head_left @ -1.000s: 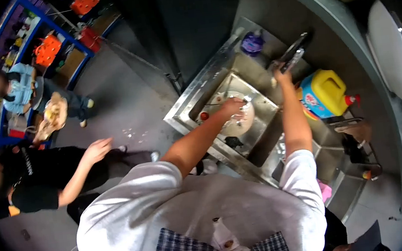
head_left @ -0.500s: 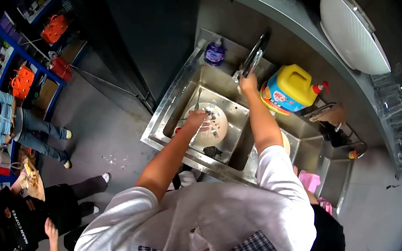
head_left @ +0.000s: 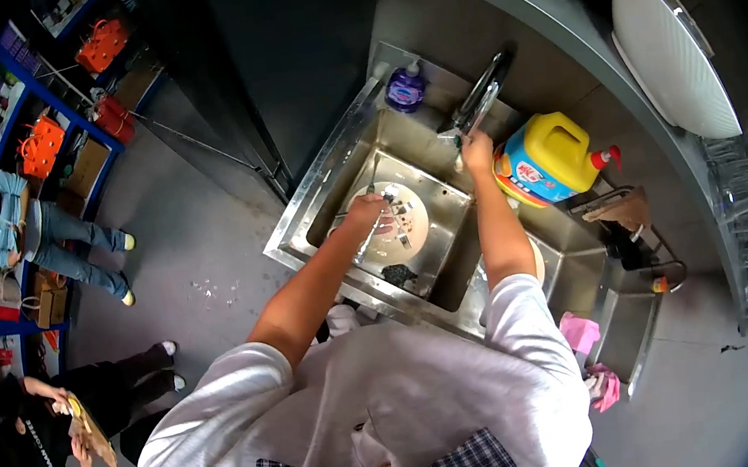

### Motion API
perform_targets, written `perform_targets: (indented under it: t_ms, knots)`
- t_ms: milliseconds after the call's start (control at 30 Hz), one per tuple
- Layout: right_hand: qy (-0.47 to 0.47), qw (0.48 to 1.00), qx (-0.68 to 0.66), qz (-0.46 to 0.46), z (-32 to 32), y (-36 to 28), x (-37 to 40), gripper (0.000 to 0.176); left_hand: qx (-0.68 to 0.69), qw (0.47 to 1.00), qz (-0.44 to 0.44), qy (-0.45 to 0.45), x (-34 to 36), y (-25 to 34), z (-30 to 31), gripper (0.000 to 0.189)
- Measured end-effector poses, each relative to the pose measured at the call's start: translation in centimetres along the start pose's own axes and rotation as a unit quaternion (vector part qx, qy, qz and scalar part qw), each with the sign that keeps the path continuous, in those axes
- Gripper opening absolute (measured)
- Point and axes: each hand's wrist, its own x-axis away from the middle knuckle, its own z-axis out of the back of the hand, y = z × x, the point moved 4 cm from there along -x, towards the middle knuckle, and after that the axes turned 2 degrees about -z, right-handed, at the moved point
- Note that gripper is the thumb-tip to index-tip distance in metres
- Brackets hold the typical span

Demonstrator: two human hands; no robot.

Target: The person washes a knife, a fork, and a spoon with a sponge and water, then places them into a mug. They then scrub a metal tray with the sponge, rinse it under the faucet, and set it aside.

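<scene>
My left hand (head_left: 366, 214) is closed over the left sink basin (head_left: 446, 251), its fingers around metal cutlery whose exact kind is blurred. Beneath it lies a pale round plate (head_left: 415, 240) with dark food scraps and more cutlery on it. Beside the plate, toward my body, sits a dark scouring pad (head_left: 398, 274). At the back of the sink my right hand (head_left: 478, 155) grips the lever area of the metal tap (head_left: 481, 103); the fingers are partly hidden. Close to that hand stands a yellow detergent jug (head_left: 558, 148) with a blue label and red pump.
A purple soap bottle (head_left: 405, 89) stands on the sink's back ledge. Pink cloths (head_left: 579, 332) lie at the right basin. Overhead, a grey shelf (head_left: 543, 16) carries a white dish (head_left: 663, 53) and glasses. Two people stand at left, one holding a wooden board (head_left: 93, 436).
The view has shifted slightly. The person with the board has moved lower at left and now holds it with both hands. The dark-clothed person at lower right has left view.
</scene>
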Motion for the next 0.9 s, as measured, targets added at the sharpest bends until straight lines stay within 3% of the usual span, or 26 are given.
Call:
perform_targets:
  t_ms: [267,533,600,667,900]
  knots:
    - [0.037,0.999,0.028,0.011,-0.1,-0.4,0.6,0.022,0.067,0.997,0.009,-0.029,0.8,0.9,-4.0,0.013]
    - [0.004,1.0,0.011,-0.012,-0.1,0.6,0.5,0.024,-0.005,0.991,0.025,-0.134,-1.5,1.4,-5.4,0.018]
    - [-0.018,0.999,0.006,-0.029,-0.4,1.0,0.4,0.023,0.01,0.996,0.024,-0.083,0.6,2.8,-6.9,0.022]
    - [-0.054,0.996,0.028,-0.058,-0.5,1.3,0.6,0.03,0.037,0.995,0.021,-0.09,0.1,2.5,-7.3,0.025]
    - [-0.051,0.998,0.015,-0.026,0.0,0.9,0.9,0.028,0.073,0.991,0.025,-0.106,-0.9,2.5,-8.4,0.027]
